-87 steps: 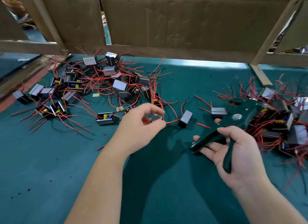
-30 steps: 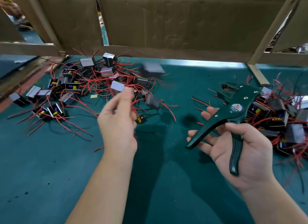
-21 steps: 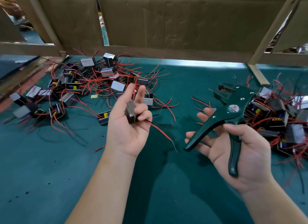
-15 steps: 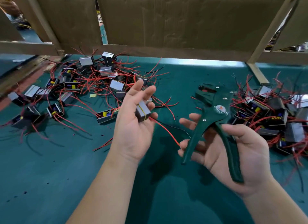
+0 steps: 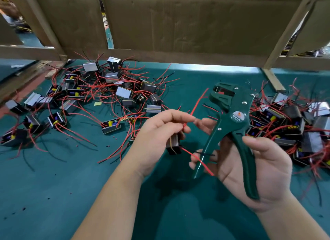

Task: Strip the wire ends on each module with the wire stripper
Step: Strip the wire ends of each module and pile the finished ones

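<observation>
Edges: the desk [image 5: 53, 195] has a green mat. Its far edge is closed off by a cardboard wall [image 5: 178, 25] on a wooden frame, and one frame post [image 5: 273, 79] lands on the mat at the far right.

Open room: the near half of the desk, from the left edge across to under both hands, is bare mat with small dark specks toward the near-left corner. A narrow bare lane runs on to the far edge between two heaps.

Writing: the dark green stripper [image 5: 232, 118] carries a round white label with an orange mark. The line under it looks like "W01A", reading not certain.

Hands, both over the middle of the desk:
- The right hand [image 5: 264, 168] holds the stripper head-up, thumb over the near handle and fingers curled behind the other. The handles are spread apart.
- The left hand [image 5: 157, 138] pinches a red wire [image 5: 196, 104] between thumb and forefinger. The wire end points up beside the stripper head, apart from it.
- The module [image 5: 174, 144] sits under the same hand's lower fingers. A second red lead and a black lead run from it across the right hand's fingers.

Around:
- The left heap [image 5: 114, 93] of modules, with tangled red and black leads, fills the far-left quarter.
- The right heap [image 5: 294, 125] lies along the right edge, just behind the stripper.
- A yellow scrap [image 5: 97, 103] lies on the mat within the left heap.
</observation>
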`<state>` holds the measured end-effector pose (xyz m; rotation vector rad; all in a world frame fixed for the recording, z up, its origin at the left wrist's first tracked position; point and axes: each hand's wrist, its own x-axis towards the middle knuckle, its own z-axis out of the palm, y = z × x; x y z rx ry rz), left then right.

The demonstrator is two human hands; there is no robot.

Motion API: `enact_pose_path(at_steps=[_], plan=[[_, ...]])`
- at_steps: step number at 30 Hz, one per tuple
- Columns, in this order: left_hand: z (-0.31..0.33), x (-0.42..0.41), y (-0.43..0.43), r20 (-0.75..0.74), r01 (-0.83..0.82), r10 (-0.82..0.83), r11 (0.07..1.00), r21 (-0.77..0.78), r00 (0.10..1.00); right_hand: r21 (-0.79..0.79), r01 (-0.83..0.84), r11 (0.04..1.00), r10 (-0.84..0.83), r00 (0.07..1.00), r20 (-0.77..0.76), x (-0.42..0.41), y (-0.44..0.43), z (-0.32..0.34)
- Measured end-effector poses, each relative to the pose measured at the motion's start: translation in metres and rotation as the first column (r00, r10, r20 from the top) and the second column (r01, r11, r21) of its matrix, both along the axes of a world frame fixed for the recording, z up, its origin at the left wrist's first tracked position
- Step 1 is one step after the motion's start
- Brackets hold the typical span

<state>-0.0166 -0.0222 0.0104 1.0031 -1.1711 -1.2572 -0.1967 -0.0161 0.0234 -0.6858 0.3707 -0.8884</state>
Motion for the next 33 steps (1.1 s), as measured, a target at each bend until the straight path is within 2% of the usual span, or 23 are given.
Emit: enact_pose_path(at_steps=[4, 8, 12, 15, 19, 21, 23, 26, 28, 30, 33], plan=[[-0.004, -0.004, 0.000, -0.025, -0.027, 0.027, 0.999, -0.026, 0.999, -0.027, 0.032, 0.999, -0.032, 0.999, -0.012, -0.004, -0.003, 0.002], [-0.001, -0.007, -0.002, -0.136, -0.152, 0.143, 0.986, -0.065, 0.980, -0.016, 0.071, 0.997, -0.071, 0.997, -0.002, -0.004, -0.004, -0.002], [-0.001, -0.001, -0.004, -0.164, -0.268, 0.252, 0.960, -0.086, 0.954, 0.002, 0.056, 0.998, -0.056, 0.997, 0.054, -0.005, -0.007, -0.003], [-0.002, 0.000, -0.006, -0.182, -0.342, 0.322, 0.935, -0.092, 0.929, 0.014, 0.090, 0.996, -0.090, 0.996, 0.027, -0.007, -0.008, -0.004], [-0.004, 0.001, -0.008, -0.199, -0.405, 0.381, 0.909, -0.096, 0.903, -0.004, 0.013, 1.000, -0.012, 0.998, 0.055, -0.006, -0.007, -0.003], [-0.004, 0.000, -0.007, -0.224, -0.388, 0.364, 0.919, -0.074, 0.904, 0.018, -0.091, 0.996, 0.086, 0.980, 0.179, -0.006, -0.006, 0.000], [-0.003, -0.001, -0.008, -0.317, -0.368, 0.340, 0.930, -0.028, 0.885, 0.036, -0.143, 0.989, 0.131, 0.962, 0.239, -0.004, -0.004, 0.003], [0.001, 0.000, -0.011, -0.532, -0.379, 0.346, 0.924, 0.049, 0.773, 0.034, -0.077, 0.996, 0.075, 0.994, 0.074, -0.002, -0.002, 0.003], [0.004, 0.003, -0.012, -0.604, -0.379, 0.330, 0.924, 0.051, 0.725, 0.071, -0.161, 0.984, 0.145, 0.971, 0.188, 0.000, -0.001, 0.002], [0.005, 0.004, -0.012, -0.571, -0.365, 0.299, 0.931, -0.002, 0.765, 0.132, -0.265, 0.955, 0.208, 0.918, 0.338, 0.005, 0.002, 0.005], [0.002, -0.002, -0.008, -0.437, -0.291, 0.235, 0.954, -0.066, 0.868, 0.136, -0.334, 0.933, 0.267, 0.893, 0.362, 0.009, 0.005, 0.006]])
